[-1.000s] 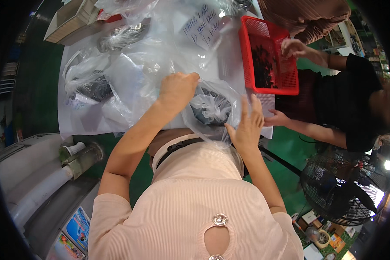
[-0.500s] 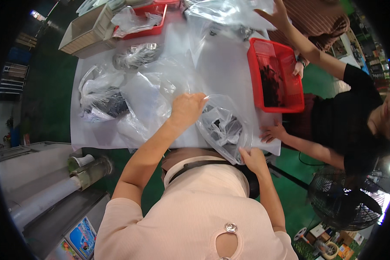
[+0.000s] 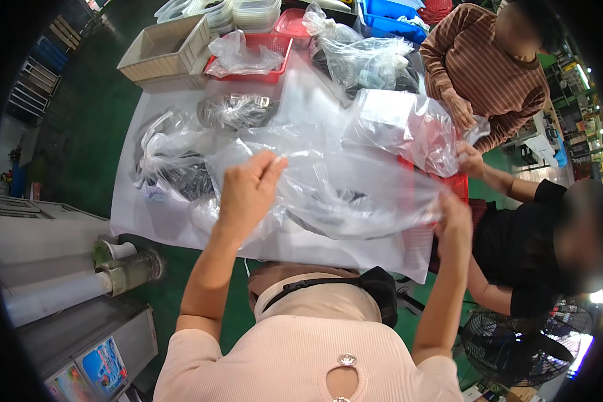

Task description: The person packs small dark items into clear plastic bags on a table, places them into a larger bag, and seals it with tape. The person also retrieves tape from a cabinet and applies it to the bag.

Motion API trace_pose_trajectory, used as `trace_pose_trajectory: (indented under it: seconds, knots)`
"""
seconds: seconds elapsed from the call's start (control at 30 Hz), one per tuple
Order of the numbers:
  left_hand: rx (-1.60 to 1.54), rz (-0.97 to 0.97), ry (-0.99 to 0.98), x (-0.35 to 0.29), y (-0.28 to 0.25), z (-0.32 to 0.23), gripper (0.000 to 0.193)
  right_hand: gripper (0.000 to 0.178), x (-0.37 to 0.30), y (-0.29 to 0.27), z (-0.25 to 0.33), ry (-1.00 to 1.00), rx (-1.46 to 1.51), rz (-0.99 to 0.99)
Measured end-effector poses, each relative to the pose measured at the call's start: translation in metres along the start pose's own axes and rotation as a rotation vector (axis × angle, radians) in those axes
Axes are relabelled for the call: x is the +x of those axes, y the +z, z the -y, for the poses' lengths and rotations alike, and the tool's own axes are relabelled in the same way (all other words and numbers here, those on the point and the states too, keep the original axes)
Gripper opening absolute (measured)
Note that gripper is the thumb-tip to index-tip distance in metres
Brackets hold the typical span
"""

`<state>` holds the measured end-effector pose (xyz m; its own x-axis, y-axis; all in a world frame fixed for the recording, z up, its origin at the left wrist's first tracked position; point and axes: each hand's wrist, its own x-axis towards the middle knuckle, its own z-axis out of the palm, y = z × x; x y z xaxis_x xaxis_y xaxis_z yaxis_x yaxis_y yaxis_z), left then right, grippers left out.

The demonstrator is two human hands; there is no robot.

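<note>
Straight in: saw the white-covered bench [image 3: 137,218] spanning the middle, well loaded. Above its front part, showed a clear bag [image 3: 365,218] stretched out wide. Looked part-way along, at a guess: filled already, neck left ungathered. Over at the left, offered a contrast in a bunched bag [image 3: 164,151], with a second bundle [image 3: 238,110] just behind. Now the edges! Kept a bare strip along the near one, fair room for moving; gave far less at the right, with a red basket [image 3: 458,184] partly under film and a co-worker's hand [image 3: 472,161] close by. Had the left grip [image 3: 251,191] closed, pinching film at the bag's left side; caught the right grip [image 3: 454,218] blurred, about over the right edge, apparently pinched on the other end. Smallest, spotted dark contents [image 3: 350,195], too veiled to name.
</note>
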<state>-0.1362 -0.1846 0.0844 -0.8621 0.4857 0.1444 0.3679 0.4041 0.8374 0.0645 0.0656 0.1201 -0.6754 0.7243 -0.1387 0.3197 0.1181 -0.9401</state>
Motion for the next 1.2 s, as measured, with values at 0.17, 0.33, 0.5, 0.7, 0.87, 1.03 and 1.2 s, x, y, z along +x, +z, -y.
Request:
trace_pose_trajectory:
  seconds: [0.17, 0.33, 0.5, 0.7, 0.87, 1.03, 1.2]
  knots:
    - [-0.327, -0.052, -0.023, 0.04, -0.04, -0.06, 0.017, 0.031, 0.131, 0.014, 0.065, -0.157, 0.356, 0.126]
    - [-0.466, -0.042, -0.049, 0.069, -0.012, -0.061, 0.015, 0.028, 0.246, 0.062, 0.095, -0.155, 0.181, 0.147]
    - [-0.455, -0.099, -0.049, 0.114, 0.061, -0.014, 0.015, 0.032, 0.329, 0.139, 0.091, -0.246, 0.047, 0.202]
    - [-0.456, -0.121, -0.142, 0.179, 0.107, 0.021, 0.014, 0.032, 0.473, 0.219, 0.04, -0.425, -0.12, 0.345]
    - [-0.495, -0.249, -0.134, 0.221, 0.126, 0.066, 0.011, 0.028, 0.56, 0.29, 0.014, -0.637, -0.153, 0.371]
    - [-0.397, -0.22, -0.14, 0.25, 0.129, 0.109, 0.012, 0.032, 0.545, 0.287, 0.016, -0.214, -0.083, 0.338]
    - [-0.157, -0.203, -0.228, 0.173, 0.061, 0.135, 0.03, 0.029, 0.463, 0.313, 0.033, -0.827, -0.606, 0.081]
